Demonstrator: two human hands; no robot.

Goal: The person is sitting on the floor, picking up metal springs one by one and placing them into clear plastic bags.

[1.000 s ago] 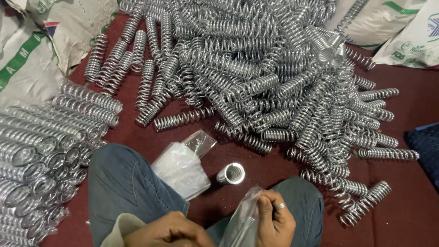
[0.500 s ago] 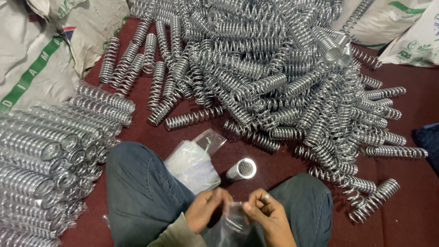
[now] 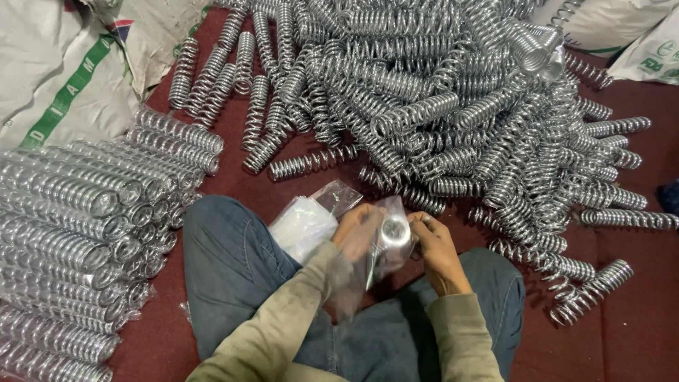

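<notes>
Between the person's knees, near the middle of the scene, both hands meet around one shiny silver coil spring (image 3: pixel 394 233) wrapped in a clear plastic bag (image 3: pixel 382 247). At far left lie white woven sacks (image 3: pixel 64 78) with a green diagonal band, and below them a stacked row of bagged springs (image 3: pixel 71 233), each in glossy clear film, lying side by side on the dark red floor (image 3: pixel 636 325). Just left of the hands rests a small heap of empty clear bags (image 3: pixel 304 223). The left hand (image 3: pixel 357 230), blurred, curls its fingers closed around the bag and spring. The spring's round open end faces up toward the camera, its long axis running down and toward the person. The right hand (image 3: pixel 435 244) pinches the bag's edge beside the spring. A big loose spring pile (image 3: pixel 460 106) fills the far right, with more white sacks (image 3: pixel 622 35) beyond.
</notes>
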